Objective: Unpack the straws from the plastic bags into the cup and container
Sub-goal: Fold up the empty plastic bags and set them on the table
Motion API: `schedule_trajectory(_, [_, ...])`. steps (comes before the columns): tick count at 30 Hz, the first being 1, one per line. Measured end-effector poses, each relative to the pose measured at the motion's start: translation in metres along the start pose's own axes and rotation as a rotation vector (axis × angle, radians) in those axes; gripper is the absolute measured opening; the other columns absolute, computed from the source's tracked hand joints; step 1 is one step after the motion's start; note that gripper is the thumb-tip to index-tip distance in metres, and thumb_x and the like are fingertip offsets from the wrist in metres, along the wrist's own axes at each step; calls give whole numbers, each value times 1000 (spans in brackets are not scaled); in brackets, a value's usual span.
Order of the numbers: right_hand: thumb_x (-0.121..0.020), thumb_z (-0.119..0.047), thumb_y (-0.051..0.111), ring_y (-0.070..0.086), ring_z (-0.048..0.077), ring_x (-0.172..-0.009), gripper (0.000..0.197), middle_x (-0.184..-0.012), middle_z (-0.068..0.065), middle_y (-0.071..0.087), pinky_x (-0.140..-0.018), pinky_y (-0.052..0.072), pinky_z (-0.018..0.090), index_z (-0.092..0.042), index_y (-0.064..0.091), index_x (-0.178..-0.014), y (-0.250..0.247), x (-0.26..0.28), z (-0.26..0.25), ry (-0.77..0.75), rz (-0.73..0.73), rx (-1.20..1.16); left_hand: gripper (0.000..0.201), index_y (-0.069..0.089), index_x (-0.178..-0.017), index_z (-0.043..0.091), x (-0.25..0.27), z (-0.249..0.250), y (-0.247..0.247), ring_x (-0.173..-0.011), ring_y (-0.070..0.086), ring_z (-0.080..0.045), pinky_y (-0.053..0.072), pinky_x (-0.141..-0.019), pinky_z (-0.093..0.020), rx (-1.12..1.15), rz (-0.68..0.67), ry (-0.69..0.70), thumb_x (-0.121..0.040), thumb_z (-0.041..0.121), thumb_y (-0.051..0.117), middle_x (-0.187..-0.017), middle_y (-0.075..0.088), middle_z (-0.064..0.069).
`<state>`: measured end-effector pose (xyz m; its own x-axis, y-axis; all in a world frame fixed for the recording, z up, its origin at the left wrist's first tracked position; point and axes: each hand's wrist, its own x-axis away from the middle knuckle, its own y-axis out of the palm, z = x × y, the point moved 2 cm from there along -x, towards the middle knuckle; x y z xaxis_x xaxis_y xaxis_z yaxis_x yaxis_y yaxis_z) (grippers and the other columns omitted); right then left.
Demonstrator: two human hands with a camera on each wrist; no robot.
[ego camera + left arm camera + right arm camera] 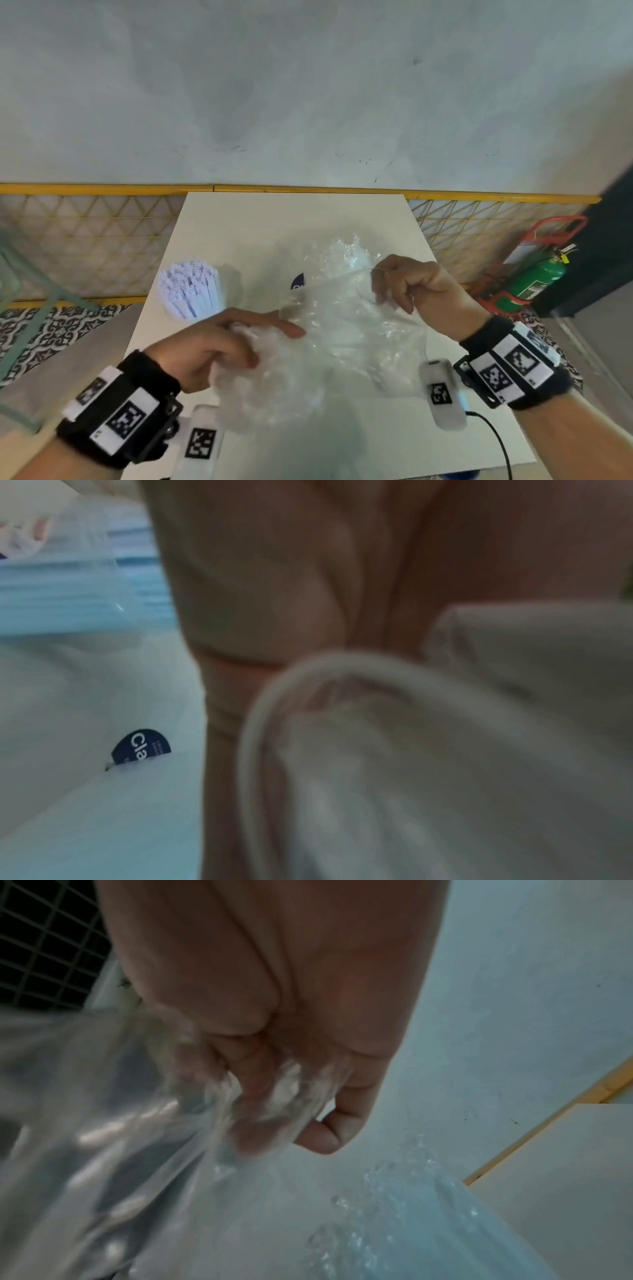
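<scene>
The right hand (pixel 418 291) is pinching the clear plastic bag (pixel 352 329) beside the white straws (pixel 190 287). The left hand (pixel 219 342) is lying on crumpled plastic (pixel 270 387) nearer than the straws, grip unclear.

Our right hand (pixel 421 287) raised, fingers curled, pinching plastic bag (pixel 349 329) rim. Our left hand (pixel 219 339) lower, toward table (pixel 274 219) front edge, palm down, fingers curled into crumpled plastic (pixel 274 387), index outstretched.

White table (pixel 239 222) against a yellow mesh railing (pixel 102 189), green fire extinguisher (pixel 536 279) at right
</scene>
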<state>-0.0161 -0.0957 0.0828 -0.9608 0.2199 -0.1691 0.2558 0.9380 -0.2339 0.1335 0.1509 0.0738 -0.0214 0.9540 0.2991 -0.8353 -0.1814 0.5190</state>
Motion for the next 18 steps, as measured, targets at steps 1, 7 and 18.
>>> schedule_trajectory(1, [-60,20,32,59,21,-74,34,-83,6,59,-72,47,26,-7,47,-45,2,-1,-2,-19,12,-4,52,78,-95,6,-5,-2,2,-112,64,-11,56,-83,-26,-67,58,-2,-49,-5,56,-120,69,4])
schedule_trajectory(7, [-78,3,35,62,38,-96,42,-116,14,64,-76,49,45,-14,70,-93,-12,13,-9,12,124,-238,51,64,-115,-8,-22,-7,16,-116,61,-28,54,-87,-30,-111,91,6,-65,-11,51,-125,62,-8])
schedule_trajectory(18, [-71,-22,87,60,20,-115,42,-136,-4,50,-100,49,36,-32,69,-108,1,38,-3,85,194,69,52,70,-114,3,-37,0,33,-114,64,-17,55,-85,-26,-90,187,128,-67,-10,52,-123,67,-7])
